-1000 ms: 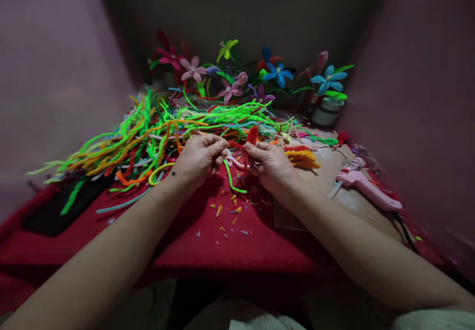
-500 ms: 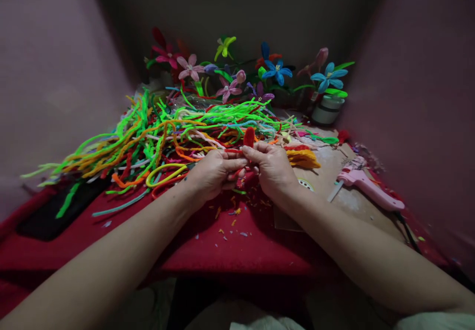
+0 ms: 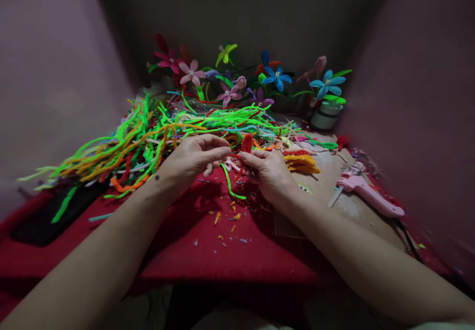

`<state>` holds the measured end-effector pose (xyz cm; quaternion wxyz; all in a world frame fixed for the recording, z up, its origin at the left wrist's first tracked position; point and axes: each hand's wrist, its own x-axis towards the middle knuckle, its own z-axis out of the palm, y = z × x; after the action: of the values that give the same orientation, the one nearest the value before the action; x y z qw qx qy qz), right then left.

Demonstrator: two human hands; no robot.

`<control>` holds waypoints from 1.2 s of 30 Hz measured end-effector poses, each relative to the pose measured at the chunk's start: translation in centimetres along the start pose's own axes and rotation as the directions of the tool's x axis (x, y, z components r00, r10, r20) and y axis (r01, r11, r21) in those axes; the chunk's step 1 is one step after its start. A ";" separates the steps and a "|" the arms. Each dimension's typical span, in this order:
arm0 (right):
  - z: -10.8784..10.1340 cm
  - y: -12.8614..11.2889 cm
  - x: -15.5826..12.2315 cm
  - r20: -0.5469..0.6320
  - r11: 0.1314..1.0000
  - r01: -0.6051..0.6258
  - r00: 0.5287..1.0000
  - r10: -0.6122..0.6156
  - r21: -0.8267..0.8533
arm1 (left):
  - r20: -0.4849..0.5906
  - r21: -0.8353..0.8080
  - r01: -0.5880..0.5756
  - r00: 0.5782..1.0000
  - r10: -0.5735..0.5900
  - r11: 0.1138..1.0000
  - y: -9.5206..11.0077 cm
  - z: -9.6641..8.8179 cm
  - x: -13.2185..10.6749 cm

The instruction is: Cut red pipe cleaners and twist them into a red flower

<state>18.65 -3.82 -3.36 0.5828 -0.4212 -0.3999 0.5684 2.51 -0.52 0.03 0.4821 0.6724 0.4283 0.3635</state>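
My right hand (image 3: 272, 171) pinches a red pipe cleaner (image 3: 247, 143) between thumb and fingertips. Its upper part is bent into an upright petal-like loop, and a thin red end hangs below the fingers. Just left of it, my left hand (image 3: 198, 157) hovers above the red cloth with fingers stretched and slightly apart; I see nothing held in it. Behind both hands spreads a heap of loose pipe cleaners (image 3: 222, 119), mostly bright green, with orange, white and red ones. A bundle of orange-yellow pieces (image 3: 302, 163) lies beyond my right wrist.
A pink glue gun (image 3: 365, 190) lies on a cardboard sheet (image 3: 330, 171) at the right. Fuzzy flowers (image 3: 278, 76) and a small jar (image 3: 326, 115) stand at the back. A dark flat object (image 3: 59, 216) lies left. Small scraps (image 3: 233, 216) dot the red cloth (image 3: 222, 256).
My left hand has let go of the red pipe cleaner and moved left and up, its fingers straightening. My right hand keeps its pinch on the red piece.
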 end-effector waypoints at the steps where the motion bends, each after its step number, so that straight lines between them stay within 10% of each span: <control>1: 0.1 0.1 -0.1 0.020 1.000 -0.011 1.000 0.012 -0.009 | 0.030 0.024 -0.003 1.000 0.003 1.000 0.1 0.0 -0.1; 36: 0.7 0.7 -0.8 0.010 0.995 -0.022 1.000 0.023 -0.098 | -0.011 0.243 -0.191 0.980 0.200 0.951 0.2 1.0 -0.1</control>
<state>17.74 -4.57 -3.78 0.5527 -0.4504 -0.4257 0.5572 3.44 -1.03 -0.07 0.3509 0.7583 0.4090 0.3667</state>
